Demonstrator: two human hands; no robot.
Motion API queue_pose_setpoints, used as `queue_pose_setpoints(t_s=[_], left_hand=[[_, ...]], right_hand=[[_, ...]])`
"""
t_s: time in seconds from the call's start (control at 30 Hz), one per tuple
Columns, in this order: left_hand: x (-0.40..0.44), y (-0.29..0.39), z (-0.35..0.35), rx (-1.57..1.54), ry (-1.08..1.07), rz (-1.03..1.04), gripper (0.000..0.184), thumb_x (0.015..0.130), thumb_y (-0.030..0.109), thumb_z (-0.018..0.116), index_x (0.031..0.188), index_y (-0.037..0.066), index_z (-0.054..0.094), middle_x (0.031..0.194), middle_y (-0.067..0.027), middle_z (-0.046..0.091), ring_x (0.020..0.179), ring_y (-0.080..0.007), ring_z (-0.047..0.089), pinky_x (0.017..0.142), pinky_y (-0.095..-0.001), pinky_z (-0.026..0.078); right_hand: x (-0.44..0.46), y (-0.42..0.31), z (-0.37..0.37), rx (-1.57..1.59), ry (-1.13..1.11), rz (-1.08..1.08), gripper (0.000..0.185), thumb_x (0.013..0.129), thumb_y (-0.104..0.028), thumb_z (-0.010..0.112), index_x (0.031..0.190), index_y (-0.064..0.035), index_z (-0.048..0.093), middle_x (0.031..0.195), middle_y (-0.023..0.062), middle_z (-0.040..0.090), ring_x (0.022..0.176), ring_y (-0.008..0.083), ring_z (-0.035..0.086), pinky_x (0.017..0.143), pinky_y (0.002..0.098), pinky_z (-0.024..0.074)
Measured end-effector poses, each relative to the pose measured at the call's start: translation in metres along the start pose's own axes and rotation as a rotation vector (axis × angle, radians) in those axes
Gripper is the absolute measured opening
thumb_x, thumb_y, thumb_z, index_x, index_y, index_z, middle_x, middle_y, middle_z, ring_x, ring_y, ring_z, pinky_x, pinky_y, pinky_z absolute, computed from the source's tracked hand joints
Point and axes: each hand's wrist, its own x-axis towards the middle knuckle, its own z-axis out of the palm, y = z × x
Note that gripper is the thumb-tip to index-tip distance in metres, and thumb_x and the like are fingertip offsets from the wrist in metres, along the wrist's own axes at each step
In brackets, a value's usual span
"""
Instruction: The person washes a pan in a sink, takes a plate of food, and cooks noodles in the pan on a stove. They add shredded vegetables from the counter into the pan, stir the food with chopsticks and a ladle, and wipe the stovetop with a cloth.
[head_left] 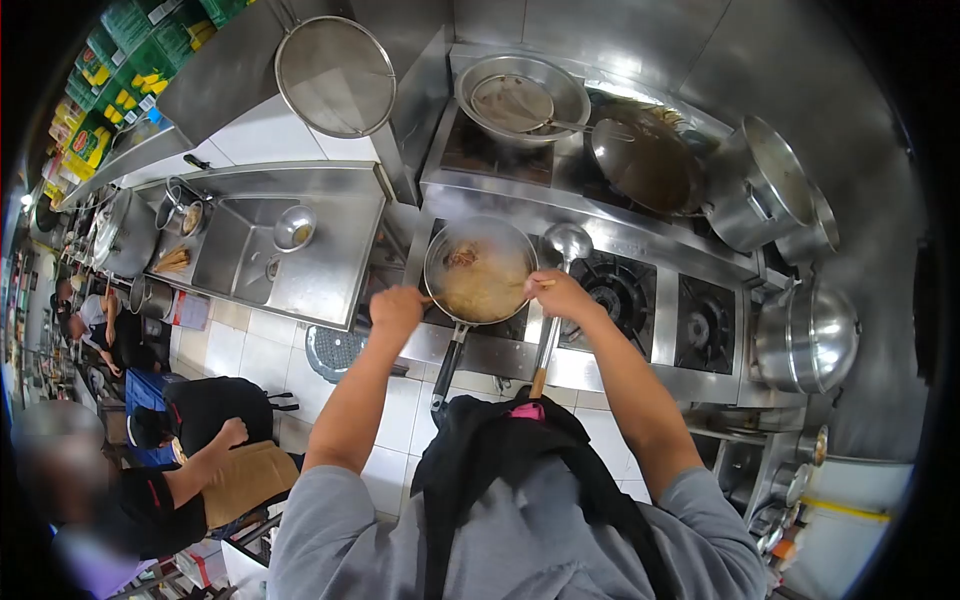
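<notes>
A frying pan [428,262] stands on the left stove burner, steaming, its dark handle [450,368] pointing toward my body. Inside it lies light brown food [485,295] with a darker clump [462,256]. My left hand [398,308] is closed at the pan's left edge, with a small orange-brown tip showing beside it; what it grips is mostly hidden. At the right rim, my right hand [560,294] is closed round a thin wooden stick [545,284]. A metal ladle [567,242] lies beside the pan, its shaft passing under my right hand.
Bare burners [610,290] lie to the right. Behind are a steel bowl with a strainer [512,102], a dark wok [648,165] and a tall pot [765,185]. A sink [235,245] is at left, a strainer [335,76] hanging above. Another person [180,490] is at lower left.
</notes>
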Motion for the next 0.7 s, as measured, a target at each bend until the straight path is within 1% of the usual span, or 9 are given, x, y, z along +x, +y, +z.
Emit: queue_pose_setpoints(t_s=[0.1,0.2,0.3,0.33,0.43,0.5,0.53,0.67,0.7], left_hand=[[0.012,0.028,-0.006,-0.077,0.023,-0.049,0.028,0.091,0.031,0.057,0.084,0.011,0.075,0.083,-0.0172,0.071,0.082,-0.0327,0.071,0.072,-0.0439,0.057],[0.03,0.052,0.029,-0.021,0.095,0.133,0.033,0.092,0.035,0.055,0.086,0.01,0.075,0.087,-0.0161,0.072,0.084,-0.0326,0.072,0.073,-0.0421,0.057],[0.038,0.019,0.003,-0.033,-0.069,-0.055,0.029,0.092,0.031,0.055,0.094,0.009,0.074,0.098,-0.0161,0.072,0.094,-0.0317,0.071,0.078,-0.0423,0.057],[0.038,0.008,-0.009,0.019,-0.042,-0.078,0.024,0.089,0.027,0.056,0.089,0.011,0.074,0.092,-0.0149,0.073,0.087,-0.0311,0.072,0.072,-0.0406,0.058],[0.035,0.021,-0.007,-0.008,0.0,0.035,0.024,0.09,0.025,0.055,0.088,0.01,0.074,0.092,-0.0151,0.073,0.087,-0.0306,0.072,0.072,-0.0402,0.058],[0.038,0.054,0.022,0.024,0.018,0.245,0.025,0.091,0.024,0.053,0.09,0.011,0.075,0.093,-0.0134,0.073,0.088,-0.0297,0.072,0.072,-0.0401,0.058],[0.038,0.051,0.025,0.023,0.019,0.245,0.025,0.091,0.024,0.053,0.09,0.011,0.075,0.093,-0.0134,0.073,0.088,-0.0297,0.072,0.072,-0.0401,0.058],[0.042,0.007,-0.022,0.102,-0.018,-0.031,0.024,0.089,0.024,0.056,0.091,0.009,0.074,0.097,-0.0127,0.073,0.091,-0.0288,0.072,0.074,-0.0407,0.058],[0.043,-0.003,-0.024,0.072,-0.023,0.0,0.024,0.088,0.024,0.057,0.092,0.009,0.074,0.097,-0.0128,0.073,0.091,-0.0289,0.072,0.074,-0.0409,0.057]], right_hand=[[-0.002,-0.015,0.005,0.172,0.007,0.028,0.029,0.097,-0.025,0.05,0.089,-0.0017,0.065,0.07,0.0067,0.061,0.046,0.0145,0.054,0.046,0.0314,0.0474],[0.017,0.007,0.016,0.088,-0.049,0.096,0.029,0.097,-0.024,0.049,0.092,-0.0015,0.065,0.077,0.0062,0.065,0.048,0.0144,0.056,0.046,0.0302,0.0482],[0.003,0.013,-0.001,0.086,-0.009,0.144,0.024,0.095,-0.023,0.053,0.089,-0.0035,0.065,0.063,0.0052,0.059,0.05,0.0159,0.059,0.047,0.0323,0.046],[-0.01,-0.001,-0.012,0.119,0.012,0.178,0.024,0.095,-0.023,0.053,0.088,-0.0037,0.065,0.064,0.0065,0.059,0.05,0.0167,0.059,0.046,0.0337,0.0461],[-0.013,-0.009,-0.008,0.188,0.007,0.185,0.025,0.094,-0.022,0.05,0.09,-0.0033,0.066,0.072,0.0067,0.062,0.049,0.0165,0.058,0.046,0.0322,0.0477],[-0.008,-0.002,0.0,0.221,-0.019,0.159,0.026,0.094,-0.021,0.048,0.093,-0.0026,0.066,0.079,0.0057,0.065,0.049,0.0155,0.056,0.046,0.0294,0.0492],[-0.004,0.007,0.003,0.091,0.007,0.104,0.026,0.094,-0.021,0.048,0.094,-0.0028,0.066,0.08,0.0064,0.066,0.049,0.0159,0.057,0.046,0.0297,0.049],[-0.001,0.041,-0.002,-0.022,0.085,-0.026,0.024,0.093,-0.021,0.05,0.094,-0.003,0.066,0.083,0.0078,0.068,0.049,0.0173,0.058,0.046,0.0305,0.0486],[-0.002,0.042,-0.002,-0.014,0.101,-0.051,0.024,0.093,-0.021,0.05,0.093,-0.003,0.066,0.084,0.008,0.068,0.049,0.0176,0.058,0.046,0.0307,0.0485]])
